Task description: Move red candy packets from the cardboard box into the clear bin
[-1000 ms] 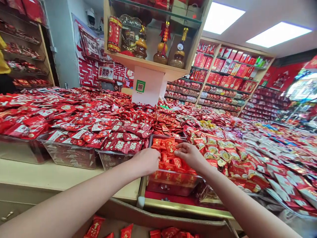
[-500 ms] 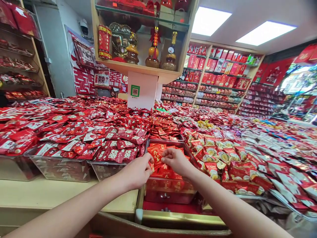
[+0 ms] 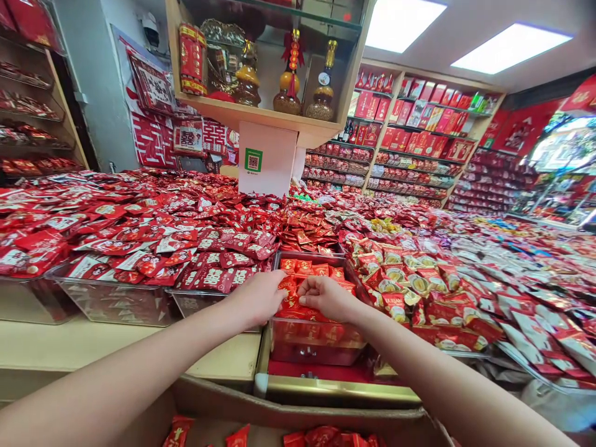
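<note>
Both hands are over a clear plastic bin [image 3: 321,332] of red packets with gold print. My left hand [image 3: 264,297] is closed at the left edge of one red packet [image 3: 291,299], its fingertips partly hidden behind my own knuckles. On the other side my right hand [image 3: 328,297] pinches the same packet's right edge between thumb and fingers. The packet lies just above or against others in the bin; I cannot tell which. Behind my hands, more red packets [image 3: 305,267] stand in rows in the bin.
Below my forearms is an open cardboard box [image 3: 261,406] with several red packets in it. Bins of maroon packets [image 3: 218,257] stand left, durian-print packets [image 3: 395,304] right. A wooden display cabinet [image 3: 261,112] overhangs the counter. A gold-edged counter rim [image 3: 344,392] runs in front.
My view has tipped downward, bringing the cardboard box's inside and its packets into sight. My hands stay at the same bin, with the packet between them slightly lower among the others.
</note>
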Tool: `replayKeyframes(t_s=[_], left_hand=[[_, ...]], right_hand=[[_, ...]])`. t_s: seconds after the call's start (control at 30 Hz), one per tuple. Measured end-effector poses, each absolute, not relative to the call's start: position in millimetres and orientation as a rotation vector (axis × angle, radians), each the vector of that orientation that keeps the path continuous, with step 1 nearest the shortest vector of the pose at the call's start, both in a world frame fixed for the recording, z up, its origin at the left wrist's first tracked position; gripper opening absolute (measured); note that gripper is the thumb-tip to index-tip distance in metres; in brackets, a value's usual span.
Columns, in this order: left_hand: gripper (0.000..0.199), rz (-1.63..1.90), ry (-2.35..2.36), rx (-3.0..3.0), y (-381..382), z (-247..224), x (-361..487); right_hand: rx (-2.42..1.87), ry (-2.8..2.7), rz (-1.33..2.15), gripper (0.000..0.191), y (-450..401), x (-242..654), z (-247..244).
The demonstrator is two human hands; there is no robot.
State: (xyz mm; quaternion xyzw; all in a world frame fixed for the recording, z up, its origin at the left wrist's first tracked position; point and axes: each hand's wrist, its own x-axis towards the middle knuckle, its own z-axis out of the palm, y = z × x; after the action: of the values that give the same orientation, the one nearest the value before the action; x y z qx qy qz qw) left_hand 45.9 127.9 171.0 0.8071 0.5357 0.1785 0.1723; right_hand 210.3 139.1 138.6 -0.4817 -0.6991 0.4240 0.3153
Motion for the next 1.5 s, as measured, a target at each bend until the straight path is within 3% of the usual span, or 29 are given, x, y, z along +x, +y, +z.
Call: replayKeyframes(t_s=[0.1,0.43,0.73,1.07,1.5], left_hand=[[0.020,0.401,1.573,2.495,133.1,178.4,48.1],[0.016,-0.037,1.403,2.825,130.8,203.5,64.8],[0.023,-0.226,1.186,2.868,134.5,194.6,69.9],[0.025,-0.388,1.293,2.853,119.3,204.6,79.5],[0.027,-0.152,1.324,2.936,118.5,184.8,74.6]], right_hand=[[-1.327,-1.892,1.083,0.011,136.0,211.3,141.5],[-1.393,-2.126,0.747,0.043,118.3,218.7,152.2],[-1.353,-2.061,0.641,0.040,121.0,218.5,144.6],[-1.277,-2.087,0.580,0.041,115.0,217.9,144.4],[-1.289,-2.161,0.380,0.043,107.4,218.2,142.6]])
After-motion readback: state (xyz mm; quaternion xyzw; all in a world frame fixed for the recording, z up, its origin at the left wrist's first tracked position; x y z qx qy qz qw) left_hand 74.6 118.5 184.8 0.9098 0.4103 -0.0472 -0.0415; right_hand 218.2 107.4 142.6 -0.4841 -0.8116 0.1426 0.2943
